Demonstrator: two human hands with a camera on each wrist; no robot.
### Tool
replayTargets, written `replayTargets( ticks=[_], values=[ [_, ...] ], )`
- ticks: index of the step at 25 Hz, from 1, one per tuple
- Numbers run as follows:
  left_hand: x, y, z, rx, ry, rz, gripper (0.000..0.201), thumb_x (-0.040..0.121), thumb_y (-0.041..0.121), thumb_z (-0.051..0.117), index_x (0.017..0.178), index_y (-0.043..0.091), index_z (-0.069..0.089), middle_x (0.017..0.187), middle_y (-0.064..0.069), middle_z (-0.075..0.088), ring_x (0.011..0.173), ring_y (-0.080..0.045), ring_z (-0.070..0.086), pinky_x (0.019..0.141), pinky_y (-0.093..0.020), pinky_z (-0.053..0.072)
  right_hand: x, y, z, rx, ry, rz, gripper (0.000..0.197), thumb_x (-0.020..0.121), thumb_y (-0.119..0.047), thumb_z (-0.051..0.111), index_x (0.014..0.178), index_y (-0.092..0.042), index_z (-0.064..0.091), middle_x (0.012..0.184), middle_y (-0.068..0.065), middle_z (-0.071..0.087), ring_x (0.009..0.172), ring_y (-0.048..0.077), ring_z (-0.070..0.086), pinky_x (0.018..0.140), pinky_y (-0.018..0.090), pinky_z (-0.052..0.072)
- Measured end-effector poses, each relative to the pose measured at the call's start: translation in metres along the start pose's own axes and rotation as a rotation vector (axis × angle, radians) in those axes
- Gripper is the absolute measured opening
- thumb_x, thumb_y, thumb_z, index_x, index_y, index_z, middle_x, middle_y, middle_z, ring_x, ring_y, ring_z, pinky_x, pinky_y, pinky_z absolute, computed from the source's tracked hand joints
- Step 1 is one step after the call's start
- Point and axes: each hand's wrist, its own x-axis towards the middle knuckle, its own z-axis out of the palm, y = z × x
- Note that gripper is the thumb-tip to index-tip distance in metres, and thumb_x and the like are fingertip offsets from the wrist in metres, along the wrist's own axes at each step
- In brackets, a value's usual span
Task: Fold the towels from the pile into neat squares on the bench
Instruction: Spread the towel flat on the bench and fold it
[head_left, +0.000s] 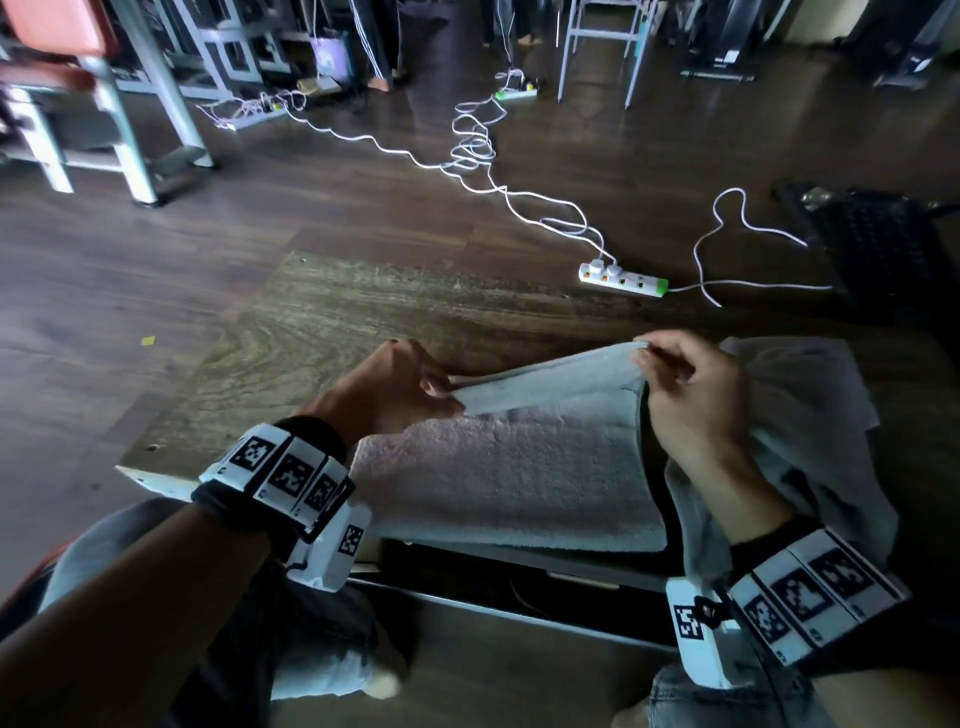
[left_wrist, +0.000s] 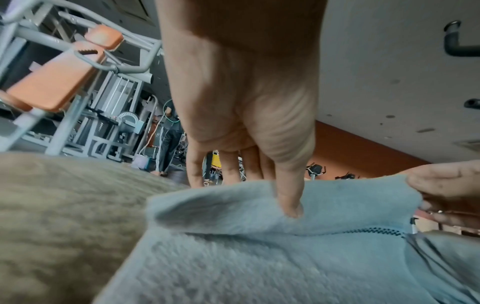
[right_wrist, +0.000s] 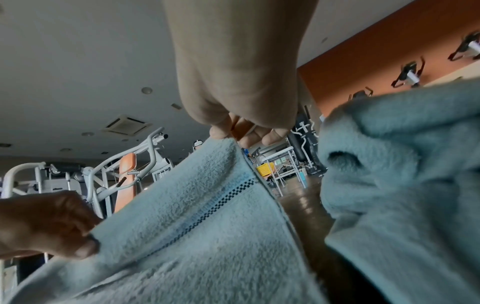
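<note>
The pale blue towel (head_left: 511, 478) lies on the wooden bench (head_left: 332, 317), its long axis running hand to hand. The left hand (head_left: 395, 387) and right hand (head_left: 685, 395) each pinch a far corner, lifted; the cloth spreads nearward beneath their fingertips.

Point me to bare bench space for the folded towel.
Free: the bench top left of the left hand and along its far edge, out to the power strip. Crowded: the middle under the towel both hands hold, and the right end under the pile.
</note>
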Motion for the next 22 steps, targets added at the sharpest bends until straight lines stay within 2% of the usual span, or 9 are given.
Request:
replayTargets(
  ticks=[2,6,7,10,12,14,16,18,22],
  values=[
    [-0.013,-0.003,-0.021,0.02,0.083,0.001,0.017,0.071,0.031,0.084,0.083,0.022,0.078,0.077,0.015,0.069,0.077,-0.002,0.065,0.069,-0.023,0.05,0.001,-0.007,-0.006,-0.021,0.034,0.011,0.01,0.089,-0.017,0.07,0.097,-0.021,0.072,0.083,-0.016,0.067,0.071,-0.007,0.059,0.069,0.002,0.041],
    [-0.035,0.005,-0.049,0.042,0.184,-0.001,0.019,0.069,0.028,0.086,0.08,0.015,0.077,0.077,0.009,0.071,0.074,-0.003,0.065,0.066,-0.019,0.048,-0.001,-0.027,-0.018,-0.01,0.075,0.046,0.01,0.089,-0.014,0.069,0.099,-0.016,0.073,0.086,-0.008,0.067,0.071,-0.005,0.058,0.063,-0.003,0.038],
    [-0.043,0.008,-0.054,0.043,0.211,-0.004,0.019,0.068,0.027,0.087,0.079,0.015,0.078,0.076,0.007,0.072,0.073,-0.002,0.066,0.064,-0.018,0.049,-0.002,-0.034,-0.022,0.001,0.085,0.051,0.01,0.09,-0.013,0.069,0.099,-0.014,0.073,0.086,-0.006,0.067,0.072,0.0,0.059,0.063,-0.003,0.038],
    [-0.061,0.01,-0.07,0.039,0.295,0.017,0.017,0.068,0.027,0.087,0.077,0.017,0.077,0.071,0.009,0.071,0.063,0.007,0.062,0.056,-0.01,0.047,0.0,-0.049,-0.034,0.0,0.103,0.061,0.011,0.09,-0.014,0.068,0.1,-0.011,0.073,0.087,-0.003,0.067,0.081,0.011,0.062,0.068,0.016,0.042],
    [-0.071,0.012,-0.08,0.05,0.293,0.051,0.013,0.075,0.023,0.082,0.085,0.015,0.078,0.077,0.01,0.071,0.061,0.009,0.059,0.056,-0.004,0.043,0.001,-0.054,-0.04,0.015,0.104,0.052,0.011,0.089,-0.012,0.069,0.099,-0.01,0.073,0.087,0.001,0.07,0.082,0.014,0.063,0.073,0.019,0.041],
    [-0.079,0.016,-0.088,0.1,0.268,0.087,0.014,0.081,0.019,0.077,0.093,0.012,0.077,0.086,0.008,0.071,0.069,0.007,0.06,0.064,-0.009,0.049,0.001,-0.059,-0.043,0.027,0.103,0.042,0.011,0.089,-0.01,0.069,0.098,-0.008,0.073,0.088,0.004,0.071,0.08,0.013,0.062,0.067,0.015,0.043],
    [-0.084,0.019,-0.095,0.094,0.29,0.101,0.013,0.078,0.019,0.08,0.089,0.013,0.078,0.082,0.007,0.072,0.069,0.005,0.062,0.068,-0.018,0.053,-0.002,-0.065,-0.048,0.031,0.118,0.059,0.011,0.089,-0.008,0.068,0.099,-0.006,0.073,0.086,0.003,0.069,0.079,0.012,0.06,0.06,0.001,0.039],
    [-0.09,0.021,-0.1,0.057,0.346,0.087,0.012,0.071,0.021,0.086,0.08,0.017,0.079,0.071,0.011,0.071,0.062,0.008,0.062,0.063,-0.01,0.048,-0.006,-0.07,-0.054,0.047,0.125,0.08,0.012,0.09,-0.008,0.067,0.099,-0.005,0.073,0.086,0.003,0.068,0.08,0.012,0.059,0.059,-0.001,0.039],
    [-0.101,0.024,-0.101,0.033,0.377,0.09,0.014,0.066,0.02,0.089,0.077,0.019,0.079,0.065,0.019,0.067,0.061,0.011,0.062,0.06,-0.003,0.044,-0.012,-0.075,-0.059,0.015,0.117,0.111,0.011,0.091,-0.013,0.066,0.1,-0.011,0.073,0.087,0.0,0.067,0.082,0.013,0.06,0.067,0.016,0.042]
  ],
)
